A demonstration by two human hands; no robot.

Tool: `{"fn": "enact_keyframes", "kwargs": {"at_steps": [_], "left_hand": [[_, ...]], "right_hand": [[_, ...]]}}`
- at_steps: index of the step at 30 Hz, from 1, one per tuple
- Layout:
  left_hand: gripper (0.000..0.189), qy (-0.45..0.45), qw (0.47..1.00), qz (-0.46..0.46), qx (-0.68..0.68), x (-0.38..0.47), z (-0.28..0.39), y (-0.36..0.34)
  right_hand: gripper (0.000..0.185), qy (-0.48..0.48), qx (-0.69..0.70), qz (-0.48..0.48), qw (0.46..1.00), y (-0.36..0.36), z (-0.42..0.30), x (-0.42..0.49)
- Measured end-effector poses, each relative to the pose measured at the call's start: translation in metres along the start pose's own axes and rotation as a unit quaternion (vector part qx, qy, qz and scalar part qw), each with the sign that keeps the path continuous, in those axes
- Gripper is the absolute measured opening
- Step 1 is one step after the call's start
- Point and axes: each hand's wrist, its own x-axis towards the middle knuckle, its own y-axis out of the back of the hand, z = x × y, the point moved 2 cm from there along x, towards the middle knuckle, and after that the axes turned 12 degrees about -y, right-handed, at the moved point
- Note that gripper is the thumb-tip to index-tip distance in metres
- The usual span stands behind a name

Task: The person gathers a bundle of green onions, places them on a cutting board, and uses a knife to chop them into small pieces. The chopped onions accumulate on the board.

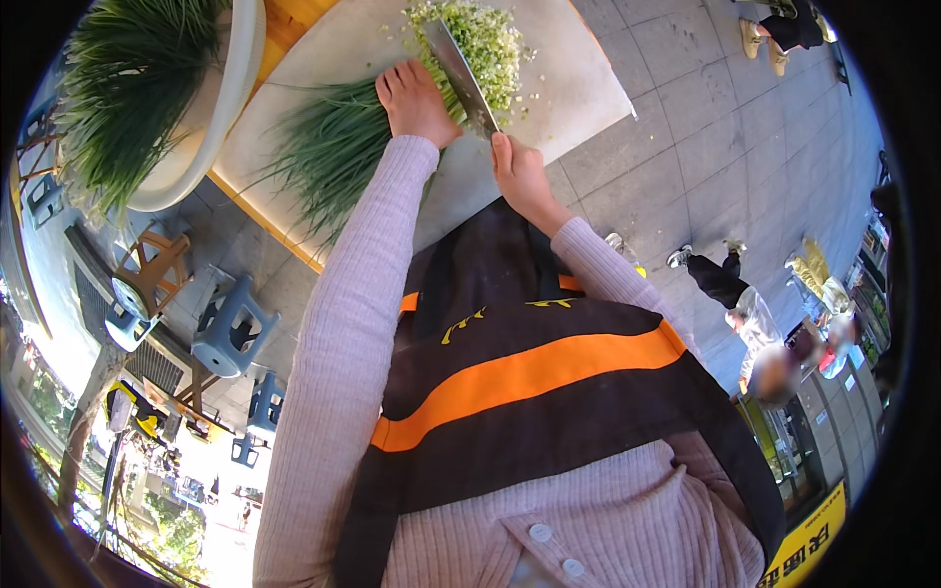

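My left hand presses down on a bundle of long green stalks, likely scallions or chives, that fans out to the left over a pale cutting board. My right hand grips the handle of a cleaver, its broad blade pointing away from me. The blade stands at the cut end of the bundle, just right of my left fingers. Beyond and beside it lies a heap of chopped pale green and white pieces, with loose bits scattered around.
At the upper left a large white tub holds more long green stalks. Blue plastic stools and a brown stool stand on the left. People walk or stand on the tiled pavement at the right.
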Motion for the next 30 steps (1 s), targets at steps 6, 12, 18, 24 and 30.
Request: {"fn": "enact_keyframes", "kwargs": {"at_steps": [6, 12, 18, 24, 30], "left_hand": [[0.103, -0.005, 1.000, 0.031, -0.001, -0.001, 0.000, 0.004], [0.098, -0.007, 0.999, 0.033, 0.021, -0.001, 0.001, -0.001], [0.097, -0.010, 1.000, 0.025, 0.016, 0.002, 0.000, -0.003], [0.105, -0.005, 0.998, 0.047, 0.044, 0.001, 0.001, -0.004], [0.092, -0.045, 0.992, 0.110, 0.032, 0.000, 0.006, 0.000]], "right_hand": [[0.038, -0.020, -0.029, -0.023, 0.999, 0.020, 0.044, -0.037], [0.036, 0.036, -0.007, 0.014, 0.999, 0.011, -0.006, -0.021], [0.037, 0.000, -0.013, 0.004, 1.000, 0.003, 0.008, -0.014], [0.038, 0.018, -0.104, 0.020, 0.994, 0.012, 0.006, -0.045], [0.044, 0.096, -0.084, 0.067, 0.990, -0.024, 0.003, 0.016]]}}
